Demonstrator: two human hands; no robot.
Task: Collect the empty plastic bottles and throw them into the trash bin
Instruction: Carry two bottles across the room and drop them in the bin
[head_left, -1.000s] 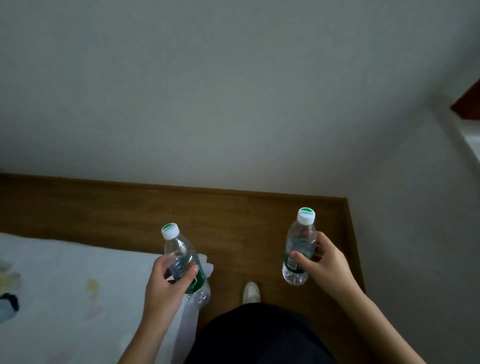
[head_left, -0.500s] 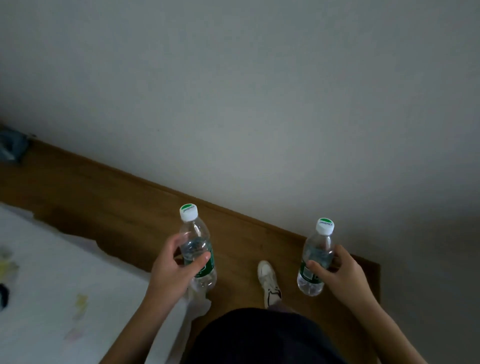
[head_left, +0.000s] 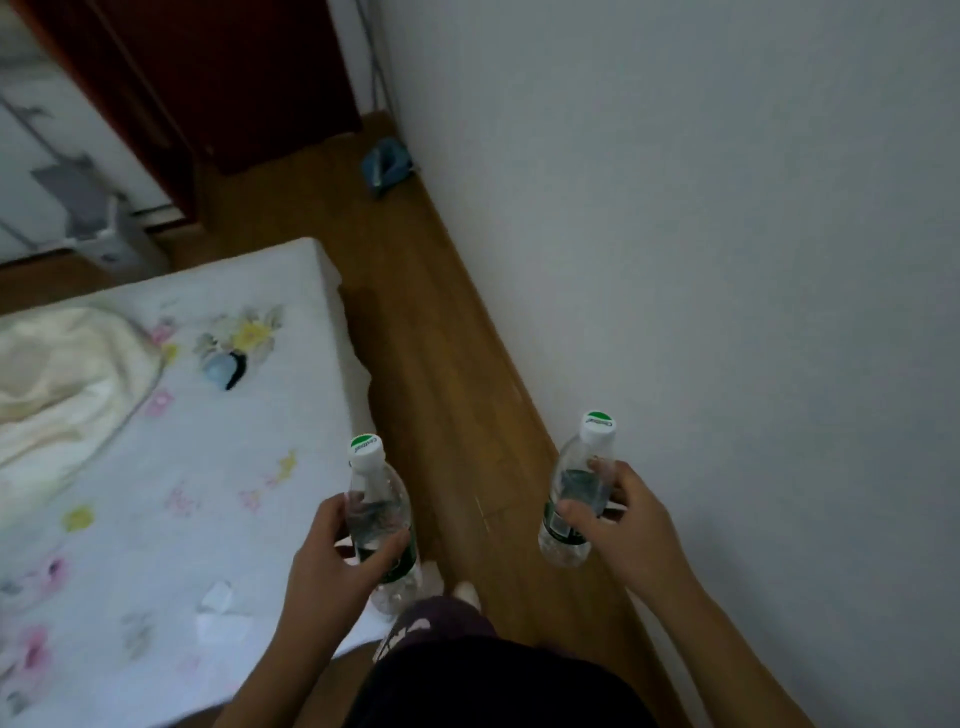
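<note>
I hold two clear plastic bottles upright, each with a white cap topped in green and a green label. My left hand (head_left: 337, 556) is wrapped around the middle of the left bottle (head_left: 376, 499), over the bed's right edge. My right hand (head_left: 621, 517) grips the right bottle (head_left: 579, 488) above the wooden floor, close to the wall. No trash bin is in view.
A bed with a white floral sheet (head_left: 156, 467) fills the left. A strip of wooden floor (head_left: 441, 364) runs between the bed and the white wall (head_left: 701, 260). A blue object (head_left: 387, 163) lies on the floor far ahead, beside a dark red door (head_left: 234, 78).
The view has swung left, from facing the wall to looking along the floor strip towards the door. Both hands still hold their bottles in the same way.
</note>
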